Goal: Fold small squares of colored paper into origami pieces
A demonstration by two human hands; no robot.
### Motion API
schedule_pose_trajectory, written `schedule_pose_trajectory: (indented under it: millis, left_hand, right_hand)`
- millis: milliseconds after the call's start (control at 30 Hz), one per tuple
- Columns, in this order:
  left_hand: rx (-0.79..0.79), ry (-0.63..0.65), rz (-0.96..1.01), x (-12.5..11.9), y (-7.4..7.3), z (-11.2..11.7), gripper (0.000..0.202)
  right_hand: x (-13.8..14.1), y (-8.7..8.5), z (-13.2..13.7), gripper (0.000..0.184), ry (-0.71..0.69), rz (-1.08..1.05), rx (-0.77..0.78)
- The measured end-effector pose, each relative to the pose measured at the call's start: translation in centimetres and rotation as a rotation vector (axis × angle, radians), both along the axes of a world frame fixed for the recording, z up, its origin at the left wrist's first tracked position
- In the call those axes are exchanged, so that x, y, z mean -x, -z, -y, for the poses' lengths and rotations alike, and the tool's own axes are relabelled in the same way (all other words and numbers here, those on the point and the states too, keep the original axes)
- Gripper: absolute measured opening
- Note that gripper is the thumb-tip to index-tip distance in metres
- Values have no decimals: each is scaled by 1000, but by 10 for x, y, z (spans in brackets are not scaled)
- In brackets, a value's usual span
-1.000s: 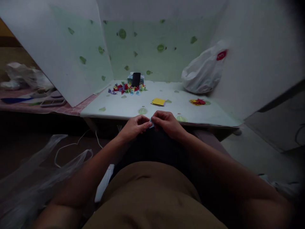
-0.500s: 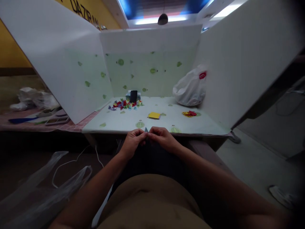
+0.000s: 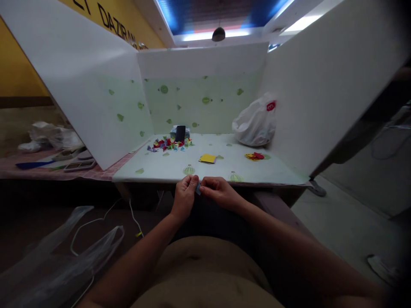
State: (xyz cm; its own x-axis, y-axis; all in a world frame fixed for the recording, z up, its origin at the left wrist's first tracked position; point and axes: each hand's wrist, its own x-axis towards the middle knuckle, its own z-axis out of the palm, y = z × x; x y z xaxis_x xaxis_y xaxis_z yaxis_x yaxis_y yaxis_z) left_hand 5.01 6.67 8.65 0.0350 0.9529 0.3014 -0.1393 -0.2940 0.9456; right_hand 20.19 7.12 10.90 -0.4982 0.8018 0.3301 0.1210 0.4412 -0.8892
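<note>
A small piece of folded light-blue paper is pinched between my two hands, just in front of the table's near edge. My left hand is closed on its left side, thumb up. My right hand grips its other side with thumb and fingertips. Most of the paper is hidden by my fingers. Beyond my hands lies a stack of yellow square paper. Farther back to the left is a heap of small folded paper pieces in red, purple, green and blue.
A black phone leans on a tissue box behind the heap. At right stand a white plastic bag and red and yellow paper pieces. White panels enclose the table. A clear bag lies at lower left.
My left hand has turned more upright, thumb pointing up. The blue paper's tip, which pointed up between my fingers, now shows lower and tilted. The camera view has shifted slightly.
</note>
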Motion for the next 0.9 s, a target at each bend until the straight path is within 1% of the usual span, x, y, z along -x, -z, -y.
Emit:
schedule_pose_trajectory:
  millis: [67, 133, 200, 267, 400, 500, 567, 633, 733, 833, 900]
  left_hand:
    - [14, 28, 33, -1, 0, 4, 34]
    - [7, 26, 3, 0, -2, 8, 32]
    - [-33, -14, -55, 2, -3, 11, 32]
    - [-69, -61, -96, 2, -3, 12, 33]
    - [-78, -121, -123, -2, 2, 11, 33]
    - [-54, -60, -101, -3, 5, 11, 28]
    - [-35, -18, -128, 0, 5, 12, 27]
    - [-31, 4, -186, 5, 6, 12, 28]
    - [-49, 99, -276, 11, 8, 12, 29]
    - [-56, 145, -334, 14, 11, 12, 27]
    - [-70, 160, -348, 14, 12, 12, 25]
  right_hand:
    - [0, 0, 2, 25, 47, 30, -51]
    - [1, 1, 2, 27, 93, 79, -115]
    - [2, 2, 3, 26, 111, 111, -151]
    - [3, 3, 5, 25, 117, 104, -156]
    - [5, 5, 7, 27, 161, 99, -172]
    - [4, 6, 6, 29, 201, 83, -135]
    - [3, 7, 5, 32, 201, 96, -117]
    - [3, 8, 2, 35, 213, 139, -168]
    - [2, 9, -1, 43, 211, 185, -232]
    - [2, 11, -2, 40, 155, 186, -249]
    - [1, 12, -2, 37, 178, 183, -282]
